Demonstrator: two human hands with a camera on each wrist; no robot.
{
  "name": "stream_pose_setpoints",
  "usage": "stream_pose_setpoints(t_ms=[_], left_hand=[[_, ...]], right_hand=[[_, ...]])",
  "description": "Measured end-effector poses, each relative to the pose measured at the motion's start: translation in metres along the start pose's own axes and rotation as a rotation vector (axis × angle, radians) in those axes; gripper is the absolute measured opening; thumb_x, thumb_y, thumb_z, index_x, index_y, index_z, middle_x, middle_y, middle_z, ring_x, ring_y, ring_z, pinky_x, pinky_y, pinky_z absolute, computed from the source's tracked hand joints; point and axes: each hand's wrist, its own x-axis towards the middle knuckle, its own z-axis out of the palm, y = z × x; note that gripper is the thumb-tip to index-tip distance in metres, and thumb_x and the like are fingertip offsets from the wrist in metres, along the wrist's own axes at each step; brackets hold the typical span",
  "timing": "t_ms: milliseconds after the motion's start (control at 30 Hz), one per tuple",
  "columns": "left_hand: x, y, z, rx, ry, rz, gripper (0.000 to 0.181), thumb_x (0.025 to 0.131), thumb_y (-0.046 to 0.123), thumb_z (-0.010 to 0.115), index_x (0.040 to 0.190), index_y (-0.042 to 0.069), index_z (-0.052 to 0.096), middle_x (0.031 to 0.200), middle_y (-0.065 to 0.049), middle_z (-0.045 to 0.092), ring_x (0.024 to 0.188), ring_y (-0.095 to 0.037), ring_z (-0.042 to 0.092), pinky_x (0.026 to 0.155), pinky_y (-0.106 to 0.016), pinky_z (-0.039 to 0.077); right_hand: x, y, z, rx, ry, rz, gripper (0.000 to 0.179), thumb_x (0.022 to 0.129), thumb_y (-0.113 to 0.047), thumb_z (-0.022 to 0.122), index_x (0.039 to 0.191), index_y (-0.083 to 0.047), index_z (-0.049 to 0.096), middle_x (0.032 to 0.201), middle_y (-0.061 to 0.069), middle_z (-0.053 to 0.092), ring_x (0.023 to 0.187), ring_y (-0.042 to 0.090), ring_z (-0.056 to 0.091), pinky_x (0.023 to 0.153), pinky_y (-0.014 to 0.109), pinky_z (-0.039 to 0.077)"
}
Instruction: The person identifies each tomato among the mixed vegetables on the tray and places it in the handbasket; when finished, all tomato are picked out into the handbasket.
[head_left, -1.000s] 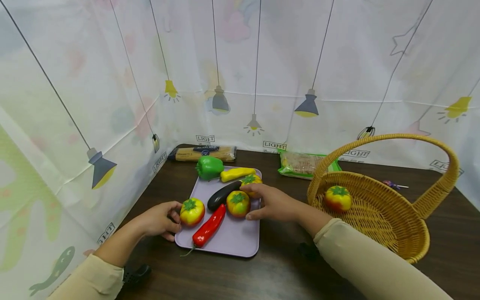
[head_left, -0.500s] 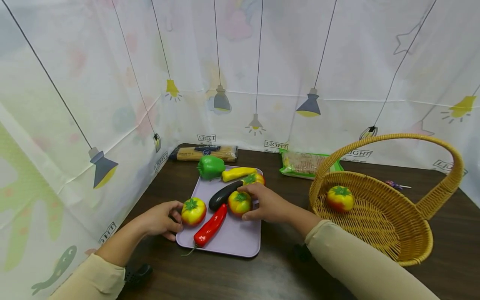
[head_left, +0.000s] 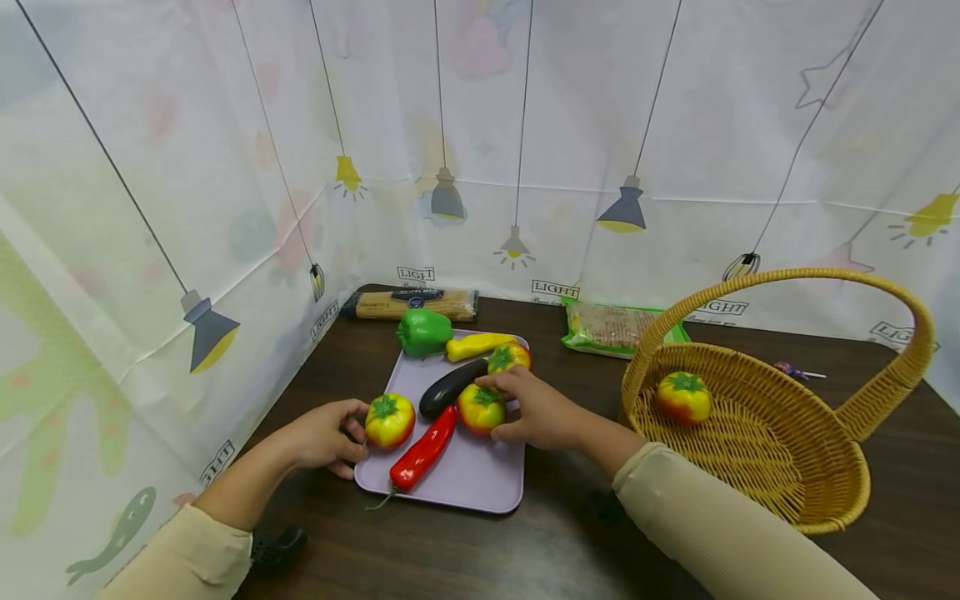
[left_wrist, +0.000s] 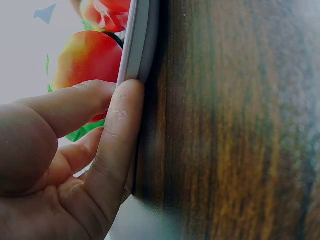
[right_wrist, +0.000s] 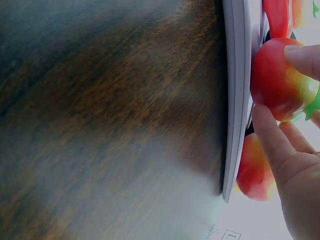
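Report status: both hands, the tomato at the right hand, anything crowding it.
Left hand pinches tray rim. Right hand grips tomato, tray's right side. Eggplant and red pepper close on its left, another tomato just behind.

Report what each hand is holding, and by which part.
The left hand grips the tray by its left rim. The right hand holds a red-and-yellow tomato by its sides, near the tray's right edge.

A spaghetti pack (head_left: 417, 305) and a green-edged bag (head_left: 609, 327) lie toward the table's (head_left: 405, 554) back, a lollipop (head_left: 793, 371) farther right. Behind hangs a lamp-printed cloth (head_left: 577, 108).
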Motion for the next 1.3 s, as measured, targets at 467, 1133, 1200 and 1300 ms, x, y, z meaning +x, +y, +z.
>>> stream_pose_setpoints(t_ms=[467, 1133, 1200, 1300], left_hand=[[0.001, 0.005, 0.002, -0.003, -0.009, 0.028, 0.062, 0.084, -0.007, 0.077, 0.139, -0.001, 0.047, 0.103, -0.018, 0.053, 0.08, -0.029, 0.062, 0.065, -0.039, 0.063], [0.001, 0.003, 0.003, 0.0, -0.014, 0.037, 0.063, 0.085, -0.007, 0.077, 0.14, -0.002, 0.046, 0.104, -0.019, 0.052, 0.081, -0.03, 0.062, 0.065, -0.04, 0.063], [0.001, 0.001, 0.002, 0.004, -0.014, 0.035, 0.064, 0.085, -0.007, 0.077, 0.14, -0.003, 0.046, 0.103, -0.019, 0.052, 0.081, -0.03, 0.061, 0.066, -0.04, 0.063], [0.001, -0.002, 0.0, 0.009, -0.015, 0.036, 0.064, 0.085, -0.007, 0.077, 0.14, -0.003, 0.046, 0.103, -0.018, 0.051, 0.081, -0.03, 0.061, 0.066, -0.04, 0.063]], right_hand=[[-0.006, 0.0, -0.001, 0.019, 0.002, -0.017, 0.071, 0.086, -0.008, 0.08, 0.149, -0.016, 0.049, 0.149, 0.006, 0.048, 0.128, 0.028, 0.053, 0.102, 0.042, 0.051], [-0.041, -0.007, -0.024, -0.035, 0.081, -0.075, 0.071, 0.086, -0.015, 0.083, 0.148, -0.018, 0.05, 0.14, 0.005, 0.051, 0.12, 0.026, 0.056, 0.099, 0.046, 0.053], [-0.047, -0.005, -0.027, -0.036, 0.089, -0.075, 0.071, 0.086, -0.015, 0.083, 0.148, -0.018, 0.05, 0.14, 0.006, 0.051, 0.121, 0.028, 0.056, 0.1, 0.047, 0.053], [-0.054, -0.003, -0.031, -0.017, 0.094, -0.066, 0.071, 0.086, -0.016, 0.083, 0.149, -0.018, 0.049, 0.14, 0.006, 0.049, 0.122, 0.028, 0.056, 0.099, 0.045, 0.054]])
